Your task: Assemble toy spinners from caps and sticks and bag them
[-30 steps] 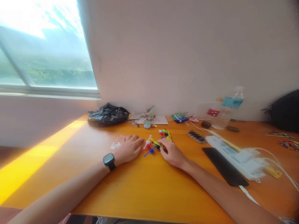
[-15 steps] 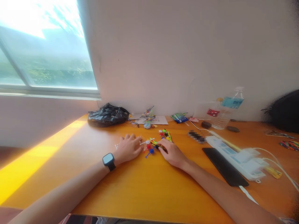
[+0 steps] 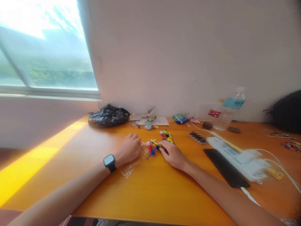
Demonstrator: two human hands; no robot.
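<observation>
My left hand (image 3: 131,148), a smartwatch (image 3: 109,161) on its wrist, is closed with curled fingers on a clear plastic bag (image 3: 129,170). The crinkled bag trails toward me below the hand. My right hand (image 3: 172,153) has its thumb and fingers bent together at the right side of a small pile of plastic toy pieces. What lies between those fingertips is mostly hidden; a dark piece shows beside them. Between the hands lie a blue piece (image 3: 152,152) with thin rods, a red piece (image 3: 150,145), and white and yellow-green rods.
More coloured discs and rods (image 3: 168,135) lie beyond my right hand. A black plastic bag (image 3: 108,116), white paper (image 3: 162,120) and small packets (image 3: 181,118) line the wall. To the right are a phone (image 3: 226,167), a power strip (image 3: 235,158) with cables and a water bottle (image 3: 229,110).
My left hand has gone from spread fingers to a closed grip, and the clear bag has swung from beside it to below it. My right hand has stayed almost still.
</observation>
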